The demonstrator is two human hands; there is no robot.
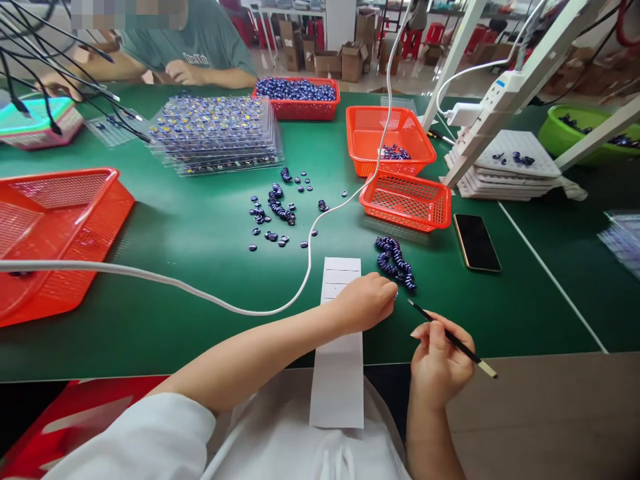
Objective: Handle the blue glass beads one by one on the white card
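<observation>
Left hand: the left hand [367, 301] lies on the green table [200, 227] near its front edge, fingers curled together at the lower end of a small pile of dark blue beads [396, 261]; it seems to pinch one bead, but the bead itself is hidden.
Right hand: the right hand [440, 363] pinches a thin brush [453, 339], tip pointing toward the left hand's fingers.
Step in hand: I judge one bead is being presented to the brush tip.
Next move: it calls for a steady, fine meeting of tip and bead.
Paper: a white paper strip [339, 347] hangs over the front edge, under the left wrist.
Surface: scattered beads [275, 210] at the middle, orange baskets [405, 200] and a phone [477, 242] toward the right.
Room: another person [190, 47] sits at the far edge; cardboard boxes [345, 60] behind.
</observation>
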